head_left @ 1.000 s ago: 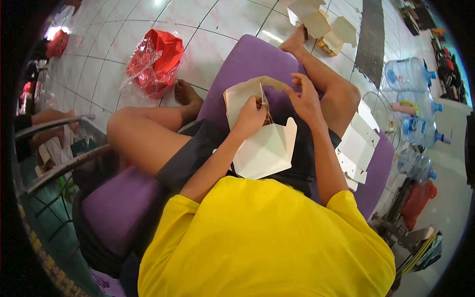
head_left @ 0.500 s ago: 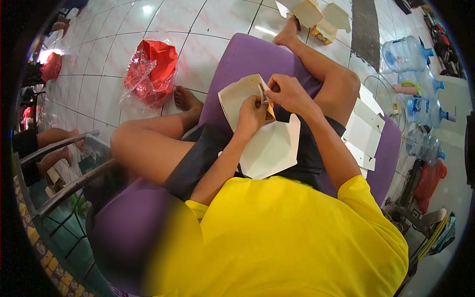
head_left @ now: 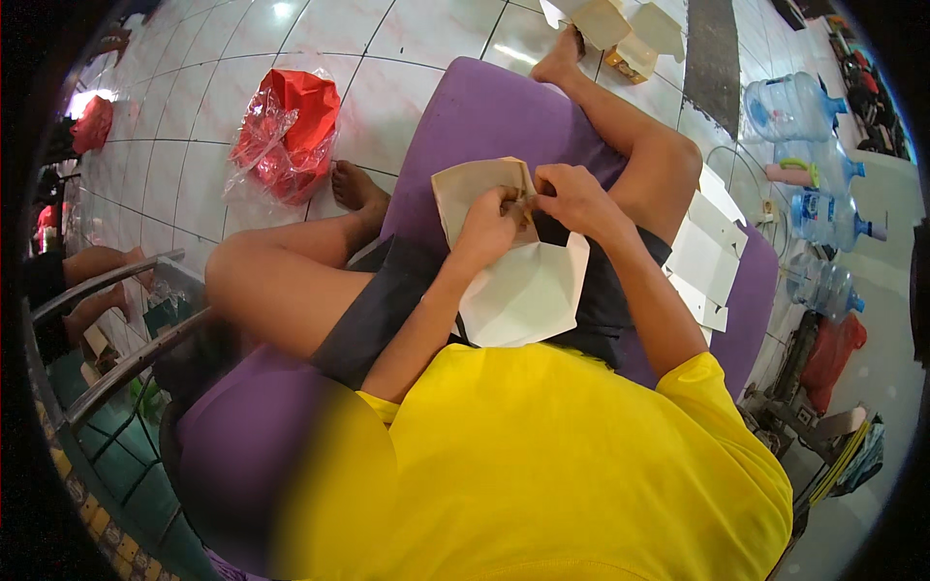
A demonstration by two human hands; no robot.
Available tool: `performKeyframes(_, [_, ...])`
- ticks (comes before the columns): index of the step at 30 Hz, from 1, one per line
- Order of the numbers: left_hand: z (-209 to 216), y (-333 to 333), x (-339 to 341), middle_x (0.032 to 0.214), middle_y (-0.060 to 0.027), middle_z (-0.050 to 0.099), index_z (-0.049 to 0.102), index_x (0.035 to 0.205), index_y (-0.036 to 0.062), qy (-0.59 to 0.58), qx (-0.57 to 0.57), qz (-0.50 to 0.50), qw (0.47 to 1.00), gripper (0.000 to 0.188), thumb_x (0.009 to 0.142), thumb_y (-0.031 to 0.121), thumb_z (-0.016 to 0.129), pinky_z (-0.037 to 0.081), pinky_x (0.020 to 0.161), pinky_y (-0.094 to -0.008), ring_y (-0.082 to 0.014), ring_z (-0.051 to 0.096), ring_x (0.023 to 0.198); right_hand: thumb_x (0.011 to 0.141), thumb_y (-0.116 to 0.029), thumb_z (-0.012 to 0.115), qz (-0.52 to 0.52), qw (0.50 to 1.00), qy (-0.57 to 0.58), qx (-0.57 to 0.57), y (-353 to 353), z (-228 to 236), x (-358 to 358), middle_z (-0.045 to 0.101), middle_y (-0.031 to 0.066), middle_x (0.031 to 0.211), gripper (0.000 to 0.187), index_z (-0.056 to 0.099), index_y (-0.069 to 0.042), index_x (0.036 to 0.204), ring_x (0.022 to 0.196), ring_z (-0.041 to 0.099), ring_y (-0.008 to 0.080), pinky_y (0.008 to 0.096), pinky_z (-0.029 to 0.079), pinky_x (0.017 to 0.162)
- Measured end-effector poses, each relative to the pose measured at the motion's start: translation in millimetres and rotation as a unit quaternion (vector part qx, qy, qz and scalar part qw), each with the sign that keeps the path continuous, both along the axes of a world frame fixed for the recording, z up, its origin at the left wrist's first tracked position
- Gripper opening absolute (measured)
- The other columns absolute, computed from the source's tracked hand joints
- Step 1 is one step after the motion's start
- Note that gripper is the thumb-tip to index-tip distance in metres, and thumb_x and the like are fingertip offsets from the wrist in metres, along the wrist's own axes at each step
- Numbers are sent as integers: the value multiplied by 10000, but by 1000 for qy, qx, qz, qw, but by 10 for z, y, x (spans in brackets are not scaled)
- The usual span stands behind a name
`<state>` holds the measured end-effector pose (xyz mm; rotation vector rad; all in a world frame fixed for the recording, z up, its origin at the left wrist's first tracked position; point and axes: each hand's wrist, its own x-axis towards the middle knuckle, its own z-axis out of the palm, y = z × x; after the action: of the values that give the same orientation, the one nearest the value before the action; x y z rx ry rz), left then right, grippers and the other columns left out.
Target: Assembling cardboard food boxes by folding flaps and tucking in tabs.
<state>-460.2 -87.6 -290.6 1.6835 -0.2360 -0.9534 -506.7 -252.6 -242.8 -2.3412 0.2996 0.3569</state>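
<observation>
A partly folded cardboard box, white inside, rests on my lap with its broad flap toward my body. My left hand reaches inside it, and its fingers are closed on the right side wall. From the outer side my right hand pinches the same wall near its upper corner. The fingertips of both hands almost meet there and cover the folded edge. Flat white cardboard box blanks lie to my right on the purple cushioned seat.
Folded cardboard boxes stand on the tiled floor beyond my foot. A red bag in clear plastic lies at the far left. Large blue water bottles line the right side. A metal-framed chair and another person's legs are at left.
My hands have shifted slightly along the box's right wall, and the left wrist has turned over it. The orange outer face seen between the hands is now mostly covered. The view has moved slightly.
</observation>
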Motion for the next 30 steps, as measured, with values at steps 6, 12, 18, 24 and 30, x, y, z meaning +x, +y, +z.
performKeyframes(6, [35,59,178,1155,-120,604,530,1199,-92,170,-105,-67,978,322,920,3,402,503,934,-289,-177,611,1043,840,-193,704,-63,981,81,168,-91,49,87,643,157,806,303,537,8,995,706,628,226,346,493,643])
performKeyframes(12, [464,338,311,1149,-116,615,518,1250,-40,-109,-54,-32,992,325,938,13,444,494,961,-295,-191,604,1096,862,-129,607,-32,995,31,86,-88,-154,57,660,181,874,360,443,-13,1161,738,663,280,385,524,682])
performKeyframes(18, [905,778,803,1093,-125,617,529,1226,-23,-78,-225,268,933,278,974,82,474,497,949,-357,-214,613,1009,879,-120,617,-41,986,-163,6,-779,-425,317,650,183,871,377,435,-6,1189,771,660,252,365,538,703])
performKeyframes(24, [602,973,914,1069,-131,582,506,1217,-41,1,-296,348,890,284,968,86,455,484,965,-367,-230,581,1006,951,-170,586,-194,908,-314,199,-1794,385,642,621,102,1063,304,528,-21,1209,899,657,240,336,559,790])
performKeyframes(30, [528,739,882,1078,-134,573,484,1243,-47,8,-240,332,912,317,953,80,474,492,946,-362,-227,587,979,958,-160,523,-407,793,-264,369,-1702,243,389,640,173,967,306,509,69,1160,844,693,283,367,605,795])
